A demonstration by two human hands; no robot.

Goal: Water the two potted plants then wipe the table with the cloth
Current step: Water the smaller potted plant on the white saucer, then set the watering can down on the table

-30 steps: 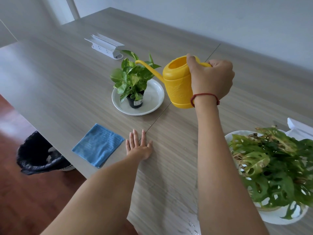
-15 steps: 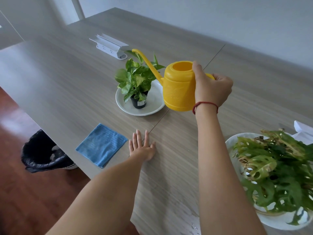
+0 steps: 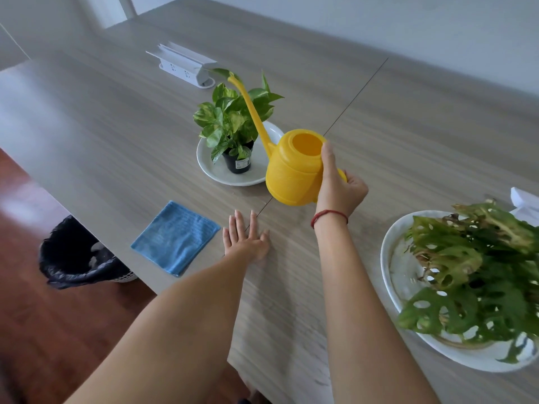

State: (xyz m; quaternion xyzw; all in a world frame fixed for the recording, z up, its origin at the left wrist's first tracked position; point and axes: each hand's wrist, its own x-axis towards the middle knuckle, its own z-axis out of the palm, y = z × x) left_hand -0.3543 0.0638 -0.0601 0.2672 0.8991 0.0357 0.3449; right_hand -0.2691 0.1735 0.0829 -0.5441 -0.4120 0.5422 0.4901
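Observation:
My right hand (image 3: 338, 188) grips the handle of a yellow watering can (image 3: 291, 170), held upright just above the table, its long spout rising up over the small plant. That small leafy plant (image 3: 233, 118) sits in a black pot on a white dish (image 3: 210, 167) mid-table. A larger plant with holed leaves (image 3: 478, 275) stands on a white plate (image 3: 390, 258) at the right. A folded blue cloth (image 3: 175, 237) lies near the table's front edge. My left hand (image 3: 245, 240) rests flat on the table, fingers spread, just right of the cloth.
A white power strip with a raised lid (image 3: 186, 65) lies behind the small plant. A bin with a black liner (image 3: 78, 255) stands on the wooden floor below the table's left edge. A white object (image 3: 525, 199) shows behind the large plant. The wooden table (image 3: 408, 126) has a seam down its middle.
The watering can has come down and towards me, from tilted over the small plant to upright near the table. My left hand has stayed flat on the table.

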